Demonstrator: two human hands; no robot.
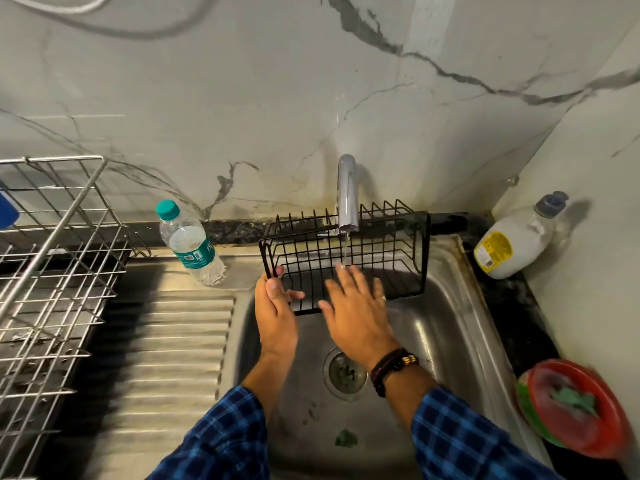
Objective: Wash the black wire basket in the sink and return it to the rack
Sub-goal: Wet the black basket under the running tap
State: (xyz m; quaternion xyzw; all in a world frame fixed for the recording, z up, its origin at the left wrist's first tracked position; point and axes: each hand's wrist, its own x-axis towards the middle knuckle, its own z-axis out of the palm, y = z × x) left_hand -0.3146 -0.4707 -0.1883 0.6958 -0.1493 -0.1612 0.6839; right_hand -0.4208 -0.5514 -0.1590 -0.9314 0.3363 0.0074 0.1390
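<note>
The black wire basket (388, 251) is held over the steel sink (446, 327), tilted with its grid facing me, under the chrome tap (347, 195). A thin stream of water runs from the tap onto it. My left hand (275, 306) grips the basket's left lower corner, fingers curled round the frame. My right hand (356, 306) lies flat with straight fingers against the basket's front wires, right under the stream. The steel wire rack (55, 258) stands at the left on the counter.
A plastic water bottle (188, 242) with a teal cap stands left of the basket, behind the ribbed drainboard (166, 355). A white soap bottle (516, 237) sits in the right corner. Red and green plates (575, 407) lie at the right edge. The drain (344, 372) is below my wrists.
</note>
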